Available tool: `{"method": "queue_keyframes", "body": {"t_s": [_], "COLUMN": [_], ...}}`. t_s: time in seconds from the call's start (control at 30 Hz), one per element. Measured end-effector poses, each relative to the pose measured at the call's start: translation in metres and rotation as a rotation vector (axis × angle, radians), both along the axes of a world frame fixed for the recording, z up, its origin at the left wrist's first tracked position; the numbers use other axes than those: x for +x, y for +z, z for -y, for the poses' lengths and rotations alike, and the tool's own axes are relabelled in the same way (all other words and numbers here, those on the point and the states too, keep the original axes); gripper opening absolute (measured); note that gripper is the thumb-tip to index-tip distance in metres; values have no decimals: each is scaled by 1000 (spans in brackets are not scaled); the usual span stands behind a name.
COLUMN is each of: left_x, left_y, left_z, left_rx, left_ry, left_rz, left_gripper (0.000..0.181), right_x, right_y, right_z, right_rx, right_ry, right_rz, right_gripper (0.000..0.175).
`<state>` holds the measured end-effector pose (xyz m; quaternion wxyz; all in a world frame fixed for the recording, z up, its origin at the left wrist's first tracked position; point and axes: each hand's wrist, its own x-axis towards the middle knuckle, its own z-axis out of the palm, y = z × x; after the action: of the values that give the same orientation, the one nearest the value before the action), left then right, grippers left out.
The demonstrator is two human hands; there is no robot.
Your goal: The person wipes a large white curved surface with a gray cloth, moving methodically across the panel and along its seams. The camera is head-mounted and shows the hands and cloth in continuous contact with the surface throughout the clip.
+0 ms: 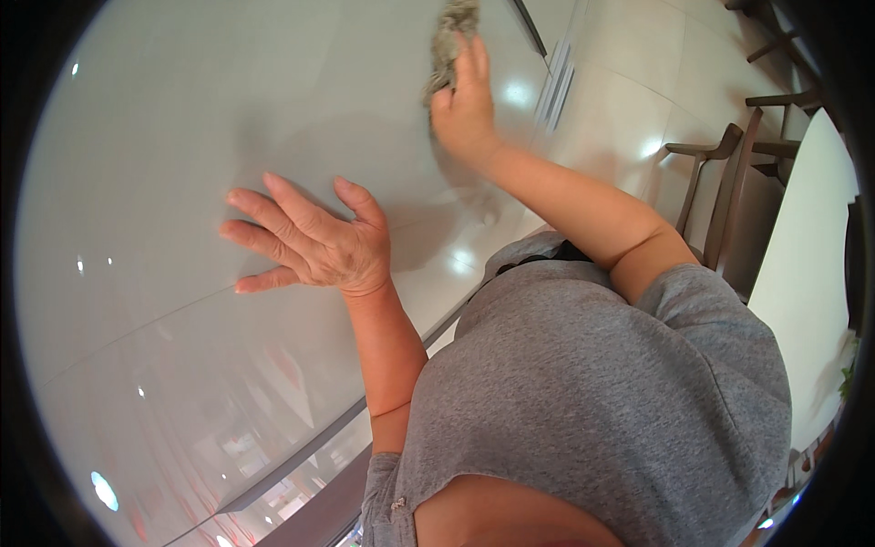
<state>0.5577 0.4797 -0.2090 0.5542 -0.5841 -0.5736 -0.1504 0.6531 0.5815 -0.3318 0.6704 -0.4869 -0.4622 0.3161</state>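
Observation:
A glossy pale grey panel surface (171, 137) with a thin seam fills the left and middle of the view. My left hand (314, 239) is spread on or just over it, back of the hand up and holding nothing. Farther up and to the right, my right hand (468, 102) presses a shaggy grey-brown cloth or duster pad (454, 34) against the surface. The fingers lie along the pad's right edge, and the thumb is near its lower end. The pad's top runs out of the picture.
Light floor tiles (629, 61) lie at the upper right. Dark wooden chairs (724, 198) stand beside a white table (800, 273). A dark strip (530, 27) and pale metal rails (557, 89) show near the panel's right edge. A grey edge strip (294, 455) runs below my left arm.

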Motion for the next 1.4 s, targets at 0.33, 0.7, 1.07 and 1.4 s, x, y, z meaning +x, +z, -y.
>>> {"method": "queue_keyframes", "body": {"t_s": [0.33, 0.7, 1.07, 1.4], "left_x": [1, -4, -16, -19], "left_y": [6, 13, -45, -92], "left_z": [0, 5, 13, 25], "left_rx": [-9, -99, -372, -610], "left_ry": [-246, -268, -293, -156], "left_rz": [75, 131, 113, -56], "left_gripper": [55, 54, 57, 54], "right_x": [-27, -43, -60, -52], "right_y": [62, 19, -27, -78], "right_z": [64, 84, 108, 123], "right_rx": [532, 530, 92, -589], "right_ry": [180, 120, 199, 388], "right_rz": [61, 302, 385, 94], "right_gripper": [55, 56, 71, 49]}}
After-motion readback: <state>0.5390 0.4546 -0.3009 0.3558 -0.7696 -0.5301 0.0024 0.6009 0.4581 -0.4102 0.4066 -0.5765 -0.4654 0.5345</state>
